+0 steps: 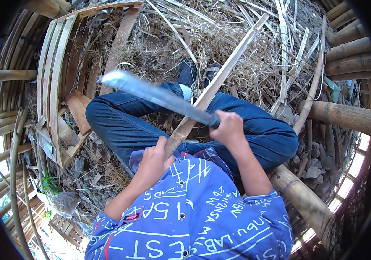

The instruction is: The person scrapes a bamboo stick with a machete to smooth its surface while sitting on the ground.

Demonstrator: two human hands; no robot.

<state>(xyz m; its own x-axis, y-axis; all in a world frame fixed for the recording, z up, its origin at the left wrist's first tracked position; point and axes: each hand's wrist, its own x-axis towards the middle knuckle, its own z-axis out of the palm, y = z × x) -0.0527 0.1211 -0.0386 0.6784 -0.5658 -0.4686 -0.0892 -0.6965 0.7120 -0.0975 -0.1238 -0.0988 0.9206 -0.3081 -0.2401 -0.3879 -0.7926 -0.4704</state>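
Head view: our left hand [153, 160] grasps the near end of the bamboo strip [216, 83], which lies slantwise over the jeans [120, 123], its far end beyond them; our right hand [228, 128] is closed around the handle of the long knife [159, 95], whose blade crosses the strip above the jeans. We cannot tell whether blade and strip touch. To pare well, we think, we should hold the strip firmly, lay the blade shallow, and stroke outward, away from the jeans and left hand.
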